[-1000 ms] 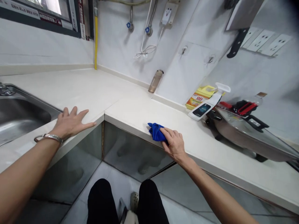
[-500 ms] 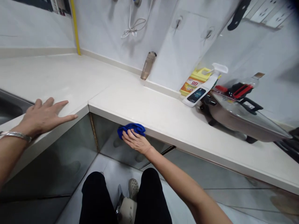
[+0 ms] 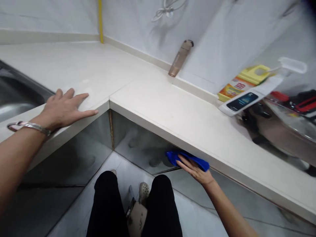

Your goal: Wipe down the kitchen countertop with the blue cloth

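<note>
My left hand [image 3: 65, 108] lies with fingers spread on the white countertop [image 3: 148, 95], beside the metal sink [image 3: 19, 93]; it holds nothing. A silver bracelet [image 3: 31, 125] is on that wrist. Below the counter's front edge, my right hand [image 3: 194, 169] presses a bunched blue cloth [image 3: 201, 163] against the glossy cabinet front [image 3: 138, 141]. Its fingers lie over the cloth, and part of the cloth is hidden behind them.
At the back stand a brown bottle [image 3: 181, 57], a yellow detergent jug [image 3: 247, 80] and a white spray bottle [image 3: 244, 98]. A lidded pan [image 3: 288, 128] sits at the right. My knees and a small seat [image 3: 137, 217] are below, over the tiled floor.
My right hand has slid the blue cloth rightward along the cabinet front under the counter edge. The left hand stays flat on the counter. The view has shifted.
</note>
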Available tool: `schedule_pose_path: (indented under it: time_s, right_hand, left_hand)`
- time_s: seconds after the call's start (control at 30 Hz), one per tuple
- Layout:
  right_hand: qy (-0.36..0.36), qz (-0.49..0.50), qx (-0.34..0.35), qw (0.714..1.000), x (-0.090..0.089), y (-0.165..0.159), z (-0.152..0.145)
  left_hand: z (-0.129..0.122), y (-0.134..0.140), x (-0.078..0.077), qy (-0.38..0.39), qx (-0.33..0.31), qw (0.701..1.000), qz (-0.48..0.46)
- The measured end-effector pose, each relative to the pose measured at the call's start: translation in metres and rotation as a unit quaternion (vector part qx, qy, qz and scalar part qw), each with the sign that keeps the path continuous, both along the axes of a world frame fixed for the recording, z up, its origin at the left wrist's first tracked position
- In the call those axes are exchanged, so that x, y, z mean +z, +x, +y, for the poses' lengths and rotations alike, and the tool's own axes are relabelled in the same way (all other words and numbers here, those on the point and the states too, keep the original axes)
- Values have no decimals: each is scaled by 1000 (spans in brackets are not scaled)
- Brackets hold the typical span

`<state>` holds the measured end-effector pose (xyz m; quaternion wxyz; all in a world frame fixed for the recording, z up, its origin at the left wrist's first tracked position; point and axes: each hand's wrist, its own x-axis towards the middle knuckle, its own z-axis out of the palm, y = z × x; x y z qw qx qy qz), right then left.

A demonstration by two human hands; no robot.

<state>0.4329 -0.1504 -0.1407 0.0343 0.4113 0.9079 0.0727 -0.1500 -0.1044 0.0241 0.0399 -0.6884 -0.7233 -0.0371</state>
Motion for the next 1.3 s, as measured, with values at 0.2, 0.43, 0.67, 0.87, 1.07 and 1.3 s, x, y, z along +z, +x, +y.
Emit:
schedule_pose_path:
  time_s: [0.2, 0.43, 0.67, 0.87, 1.07, 1.3]
  right_hand:
    - [80, -21, 16, 996, -19, 16, -2]
    - [104, -11, 28, 994, -17, -113, 40]
    - [113, 28, 107, 987, 6, -242, 86]
    - [100, 40, 173, 979, 18, -331, 119]
    - [139, 93, 197, 966, 15, -355, 131]
    - [128, 31, 194, 972, 24, -318, 117]
  left_hand:
    - [-1, 4, -5, -2, 16, 998, -68]
    - [7, 1, -12, -26, 36, 994, -104]
    - [32, -13, -44, -13, 39, 995, -95]
    - [39, -15, -55, -2, 26, 996, -83]
    - [34, -16, -49, -24, 41, 996, -80]
    - [14, -8, -21, -41, 8, 994, -104]
